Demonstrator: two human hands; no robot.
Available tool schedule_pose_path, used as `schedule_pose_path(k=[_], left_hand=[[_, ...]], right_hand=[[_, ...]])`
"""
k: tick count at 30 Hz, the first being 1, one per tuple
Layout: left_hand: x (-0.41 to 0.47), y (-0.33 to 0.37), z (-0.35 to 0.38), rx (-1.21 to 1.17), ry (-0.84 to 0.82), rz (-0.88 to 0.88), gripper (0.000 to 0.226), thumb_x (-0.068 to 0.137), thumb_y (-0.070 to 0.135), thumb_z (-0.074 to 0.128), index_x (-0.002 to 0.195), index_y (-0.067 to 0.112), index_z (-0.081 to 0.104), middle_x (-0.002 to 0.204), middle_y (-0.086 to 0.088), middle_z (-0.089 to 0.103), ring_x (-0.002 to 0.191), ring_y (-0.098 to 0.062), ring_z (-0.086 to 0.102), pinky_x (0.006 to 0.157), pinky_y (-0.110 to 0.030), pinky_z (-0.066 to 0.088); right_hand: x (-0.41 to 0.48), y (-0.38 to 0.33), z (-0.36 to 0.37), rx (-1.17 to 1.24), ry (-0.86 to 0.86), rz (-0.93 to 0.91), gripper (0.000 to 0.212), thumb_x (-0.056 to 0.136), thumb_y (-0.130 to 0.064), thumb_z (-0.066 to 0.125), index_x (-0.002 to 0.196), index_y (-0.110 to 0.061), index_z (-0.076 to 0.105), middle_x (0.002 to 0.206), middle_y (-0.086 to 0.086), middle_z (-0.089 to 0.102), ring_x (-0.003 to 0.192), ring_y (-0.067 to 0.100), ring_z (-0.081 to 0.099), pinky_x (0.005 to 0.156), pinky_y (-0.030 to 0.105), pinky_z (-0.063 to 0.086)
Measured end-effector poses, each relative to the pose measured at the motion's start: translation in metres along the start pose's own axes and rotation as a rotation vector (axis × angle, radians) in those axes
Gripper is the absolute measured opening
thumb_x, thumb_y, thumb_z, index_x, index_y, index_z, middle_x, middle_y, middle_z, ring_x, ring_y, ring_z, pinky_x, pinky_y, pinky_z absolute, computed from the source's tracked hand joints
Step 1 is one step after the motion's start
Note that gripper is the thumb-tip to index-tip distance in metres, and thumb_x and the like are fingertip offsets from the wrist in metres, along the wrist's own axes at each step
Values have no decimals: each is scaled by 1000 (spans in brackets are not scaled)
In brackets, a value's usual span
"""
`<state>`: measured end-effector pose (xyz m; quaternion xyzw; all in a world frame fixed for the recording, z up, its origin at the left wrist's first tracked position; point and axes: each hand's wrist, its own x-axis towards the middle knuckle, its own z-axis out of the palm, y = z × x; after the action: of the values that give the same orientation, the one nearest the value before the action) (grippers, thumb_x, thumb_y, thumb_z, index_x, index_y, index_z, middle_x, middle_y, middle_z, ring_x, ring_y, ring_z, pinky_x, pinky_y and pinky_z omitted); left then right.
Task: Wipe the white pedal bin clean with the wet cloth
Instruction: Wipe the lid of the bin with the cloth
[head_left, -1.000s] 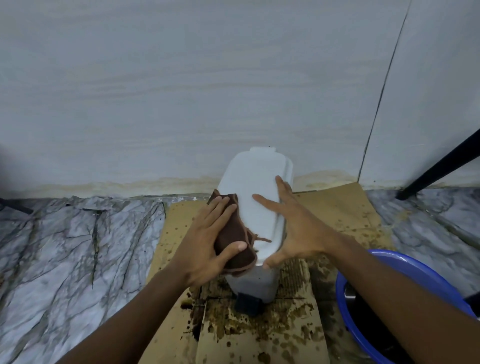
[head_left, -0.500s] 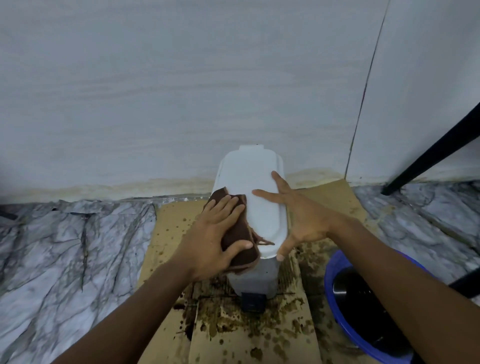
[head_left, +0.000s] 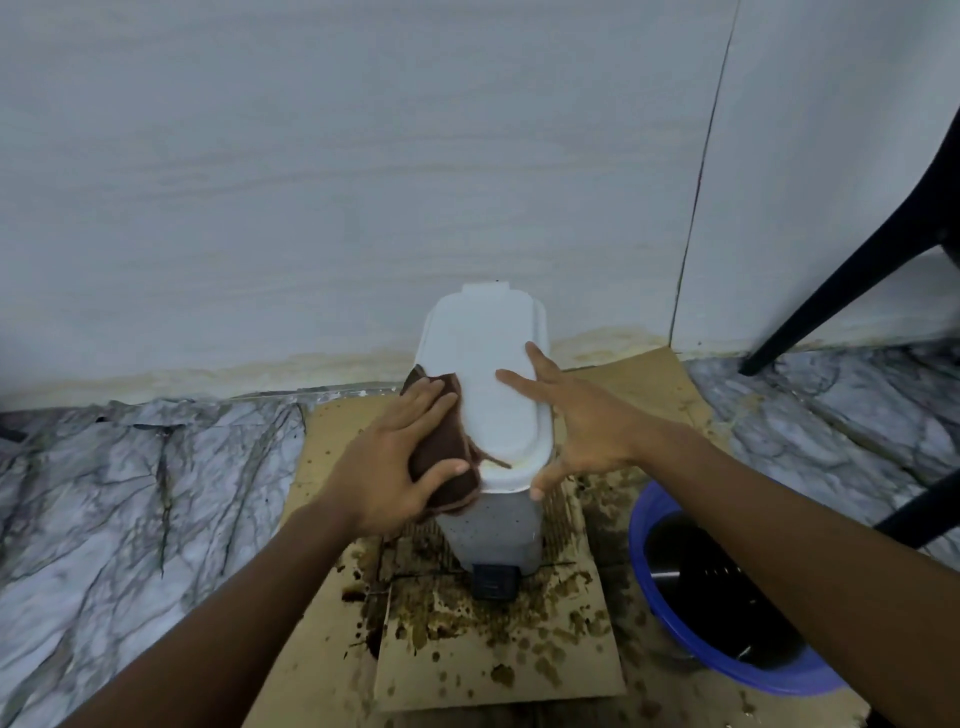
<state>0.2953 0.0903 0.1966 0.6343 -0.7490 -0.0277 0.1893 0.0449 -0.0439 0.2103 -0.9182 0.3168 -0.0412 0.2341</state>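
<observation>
The white pedal bin (head_left: 488, 364) stands upright against the wall, lid closed, with its dark pedal (head_left: 494, 582) at the front base. My left hand (head_left: 384, 467) holds the brown wet cloth (head_left: 441, 457) against the lid's left edge, fingers laid over it and thumb wrapped round its lower part. A frayed thread of the cloth trails onto the lid near a yellowish smear at the front rim. My right hand (head_left: 587, 431) rests flat on the lid's right side, fingers spread, thumb down by the front corner. The bin's front wall shows small dark specks.
The bin sits on stained, wet cardboard (head_left: 493, 665) over a marble floor. A blue basin (head_left: 644, 587) with dark contents stands close at the right. Black chair legs (head_left: 852, 280) slant in from the far right. The wall runs directly behind the bin.
My left hand has slid the cloth a little farther back along the lid's left edge. My right hand stays flat on the lid's right side.
</observation>
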Motion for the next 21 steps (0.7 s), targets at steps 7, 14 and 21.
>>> schedule_pose_path(k=[7, 14, 21], left_hand=[[27, 56, 25, 198, 26, 14, 89, 94, 73, 31, 161, 14, 24, 169, -6, 19, 157, -19, 10, 129, -40, 4], [4, 23, 13, 121, 38, 100, 84, 95, 76, 39, 161, 26, 24, 169, 3, 17, 157, -9, 5, 129, -39, 7], [21, 43, 21, 97, 126, -15, 81, 92, 76, 41, 155, 24, 42, 163, -2, 34, 155, -17, 21, 128, -39, 10]], right_hand=[[-16, 12, 3, 114, 5, -22, 144, 42, -64, 90, 154, -50, 1, 160, -20, -28, 152, 11, -7, 124, 42, 14], [-2, 5, -5, 453, 89, 14, 45, 98, -35, 58, 140, -48, 47, 162, -24, 10, 150, 2, 9, 124, 43, 18], [9, 6, -2, 255, 168, 22, 40, 103, -30, 50, 142, -38, 50, 162, -18, 18, 152, 4, 4, 125, 44, 13]])
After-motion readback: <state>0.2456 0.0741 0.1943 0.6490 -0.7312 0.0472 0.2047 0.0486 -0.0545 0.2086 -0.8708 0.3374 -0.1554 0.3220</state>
